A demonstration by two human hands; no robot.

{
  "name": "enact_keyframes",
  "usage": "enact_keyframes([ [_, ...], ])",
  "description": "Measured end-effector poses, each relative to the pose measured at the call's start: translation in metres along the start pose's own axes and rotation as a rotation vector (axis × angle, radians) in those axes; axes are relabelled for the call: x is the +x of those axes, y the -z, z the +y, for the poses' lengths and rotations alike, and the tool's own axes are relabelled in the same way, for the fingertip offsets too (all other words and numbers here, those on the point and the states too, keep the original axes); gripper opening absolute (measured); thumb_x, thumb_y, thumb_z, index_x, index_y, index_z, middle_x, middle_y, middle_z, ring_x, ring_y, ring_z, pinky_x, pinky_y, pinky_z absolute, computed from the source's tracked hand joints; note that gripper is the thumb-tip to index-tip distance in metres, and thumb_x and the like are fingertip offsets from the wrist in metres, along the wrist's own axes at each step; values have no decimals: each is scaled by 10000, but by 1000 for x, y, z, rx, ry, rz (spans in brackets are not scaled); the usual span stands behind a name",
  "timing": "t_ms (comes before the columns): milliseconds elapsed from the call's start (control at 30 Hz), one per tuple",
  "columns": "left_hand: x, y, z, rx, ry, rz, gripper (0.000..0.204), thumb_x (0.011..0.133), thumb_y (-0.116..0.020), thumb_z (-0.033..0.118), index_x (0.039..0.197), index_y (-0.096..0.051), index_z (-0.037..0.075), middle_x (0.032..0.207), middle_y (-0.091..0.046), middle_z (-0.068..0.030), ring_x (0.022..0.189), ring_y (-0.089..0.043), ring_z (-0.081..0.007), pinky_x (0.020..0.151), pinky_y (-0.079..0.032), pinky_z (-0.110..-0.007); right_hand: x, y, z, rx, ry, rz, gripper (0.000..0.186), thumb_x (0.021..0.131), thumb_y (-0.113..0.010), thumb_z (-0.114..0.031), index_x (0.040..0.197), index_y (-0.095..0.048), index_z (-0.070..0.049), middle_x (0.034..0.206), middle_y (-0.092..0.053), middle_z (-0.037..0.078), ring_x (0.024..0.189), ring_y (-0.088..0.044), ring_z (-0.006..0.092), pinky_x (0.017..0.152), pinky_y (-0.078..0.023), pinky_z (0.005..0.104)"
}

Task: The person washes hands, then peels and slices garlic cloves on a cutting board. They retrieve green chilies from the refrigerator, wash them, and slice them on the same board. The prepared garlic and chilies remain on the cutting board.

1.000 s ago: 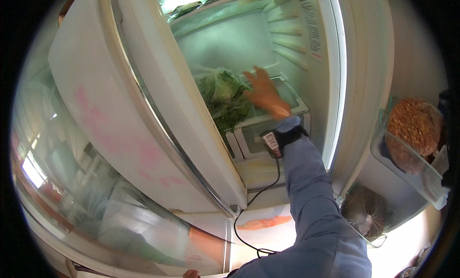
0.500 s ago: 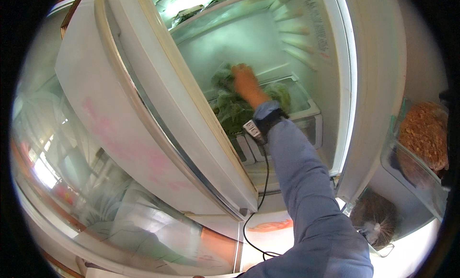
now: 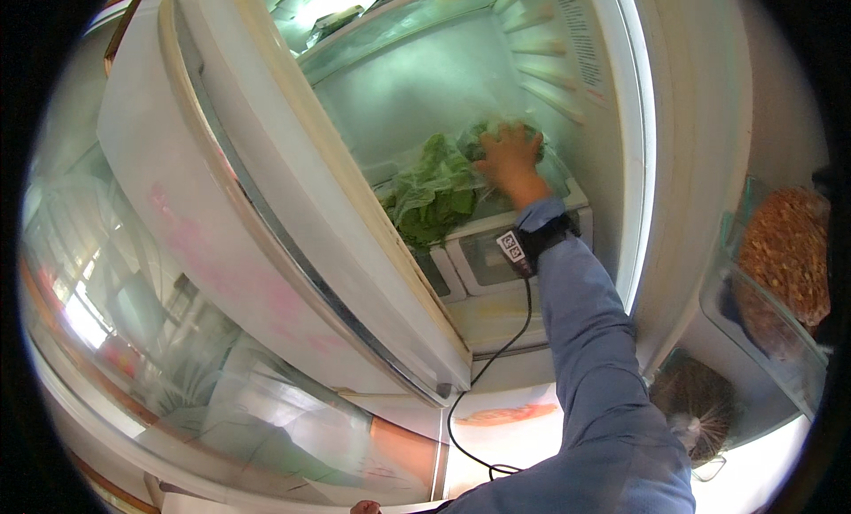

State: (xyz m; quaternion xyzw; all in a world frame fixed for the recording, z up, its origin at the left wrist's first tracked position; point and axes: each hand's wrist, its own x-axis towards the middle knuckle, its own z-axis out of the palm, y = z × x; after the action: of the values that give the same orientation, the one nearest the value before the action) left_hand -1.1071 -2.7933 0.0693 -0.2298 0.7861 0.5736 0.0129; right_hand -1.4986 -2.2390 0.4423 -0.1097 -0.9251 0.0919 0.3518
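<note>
My right hand (image 3: 511, 161) reaches into the open fridge, its fingers spread over a clear plastic bag of greens (image 3: 476, 142) at the back right of the drawer-top shelf. Just left of it lies a larger bunch of leafy greens (image 3: 434, 190) in a clear bag, its leaves hanging toward the drawer fronts. A sliver of skin, apparently my left hand (image 3: 365, 507), shows at the lower edge; its fingers are out of sight.
The fridge door (image 3: 691, 248) stands open at right, with a bag of brown dried food (image 3: 784, 257) in its bin and a dark bag (image 3: 696, 403) below. Another white door (image 3: 213, 221) slants across the left. Clear-fronted drawers (image 3: 487, 257) sit under the greens. A black cable (image 3: 496, 346) hangs from my right wrist.
My right hand has moved to the right, from the left-hand greens to the bag at the back right, and its fingers have spread. The leafy bunch is now uncovered.
</note>
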Motion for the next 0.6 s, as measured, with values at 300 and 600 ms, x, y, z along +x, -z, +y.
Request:
enact_keyframes([
  [300,20,0,13,794,-1256,85,150,849,-544,183,866,-593,42,560,-506,-53,400,-455,-143,352,-365,-272,-19,-13,-65,244,631,89,535,791,-628,-343,1286,-473,-213,1391,-366,113,1326,-239,357,1009,-189,648],
  [600,24,10,7,537,-518,-86,157,858,-530,184,847,-595,41,544,-500,-54,388,-438,-128,365,-379,-281,-42,-49,-64,-22,629,-298,281,793,-638,-304,1023,-658,-145,1295,-479,68,1286,-327,299,1015,-229,601],
])
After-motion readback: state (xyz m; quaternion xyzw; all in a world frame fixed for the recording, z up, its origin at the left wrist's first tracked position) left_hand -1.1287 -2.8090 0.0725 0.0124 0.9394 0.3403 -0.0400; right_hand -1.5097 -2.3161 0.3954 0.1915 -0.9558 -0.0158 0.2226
